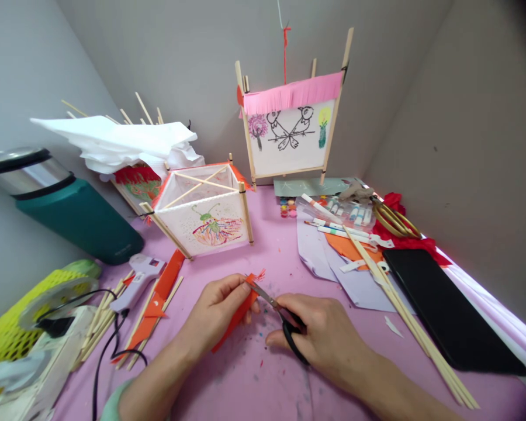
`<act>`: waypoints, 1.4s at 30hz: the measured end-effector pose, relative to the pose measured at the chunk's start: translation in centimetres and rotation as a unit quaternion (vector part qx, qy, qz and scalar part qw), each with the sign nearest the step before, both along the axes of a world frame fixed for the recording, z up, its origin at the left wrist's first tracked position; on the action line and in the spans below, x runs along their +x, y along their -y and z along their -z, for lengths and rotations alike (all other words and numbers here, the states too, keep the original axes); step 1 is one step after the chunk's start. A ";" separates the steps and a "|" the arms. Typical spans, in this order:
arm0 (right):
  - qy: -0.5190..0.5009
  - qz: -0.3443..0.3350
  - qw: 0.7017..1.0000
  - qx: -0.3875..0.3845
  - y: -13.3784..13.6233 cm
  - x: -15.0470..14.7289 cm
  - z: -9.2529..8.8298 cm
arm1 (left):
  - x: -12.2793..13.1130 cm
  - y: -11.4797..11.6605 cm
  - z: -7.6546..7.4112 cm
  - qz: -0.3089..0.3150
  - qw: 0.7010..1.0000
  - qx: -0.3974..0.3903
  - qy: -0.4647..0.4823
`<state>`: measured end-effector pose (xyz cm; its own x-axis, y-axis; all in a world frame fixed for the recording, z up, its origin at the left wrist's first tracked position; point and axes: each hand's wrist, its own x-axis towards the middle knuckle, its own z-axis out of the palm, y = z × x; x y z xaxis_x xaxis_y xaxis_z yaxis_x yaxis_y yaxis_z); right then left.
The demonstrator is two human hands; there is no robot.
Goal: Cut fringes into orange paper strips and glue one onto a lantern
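My left hand [221, 307] pinches a folded strip of orange paper [235, 323], whose far end is cut into thin fringes. My right hand [319, 330] has its fingers in the black handles of a pair of scissors [269, 299]. The blades lie against the paper's fringed end, close to my left fingertips. Just beyond my hands stands a paper lantern [217, 225] on a wooden stick frame, with a colourful drawing on its front and crossed sticks on top.
A second lantern [289, 137] hangs from a red string at the back. Left are a teal bottle [79, 216], a glue gun [138, 280], its cord and orange strips [158, 304]. Right are markers, paper sheets [359, 286], wooden sticks [403, 310] and a black tablet or phone [447, 310].
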<state>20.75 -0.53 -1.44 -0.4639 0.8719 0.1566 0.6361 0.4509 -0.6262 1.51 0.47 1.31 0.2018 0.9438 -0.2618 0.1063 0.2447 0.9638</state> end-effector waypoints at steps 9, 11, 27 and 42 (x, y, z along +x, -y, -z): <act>0.002 0.009 1.000 0.004 0.2 -0.2 -0.1 | 0.4 0.3 0.0 0.017 0.999 -0.021 0.017; 0.004 0.009 1.000 0.004 0.2 -0.3 -0.2 | 0.4 0.3 0.0 0.017 0.999 -0.024 0.018; 0.014 0.002 1.000 0.013 0.2 -0.1 0.0 | 0.5 0.3 -0.3 0.019 0.999 -0.026 0.016; 0.004 0.003 1.000 0.016 0.1 0.0 0.3 | 0.1 0.2 0.1 0.032 0.999 -0.025 0.017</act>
<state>20.73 -0.59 -1.73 -0.4600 0.8694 0.1805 0.6444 0.4667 -0.6058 1.59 0.23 1.20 0.2707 0.9147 -0.3002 0.0908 0.2862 0.9539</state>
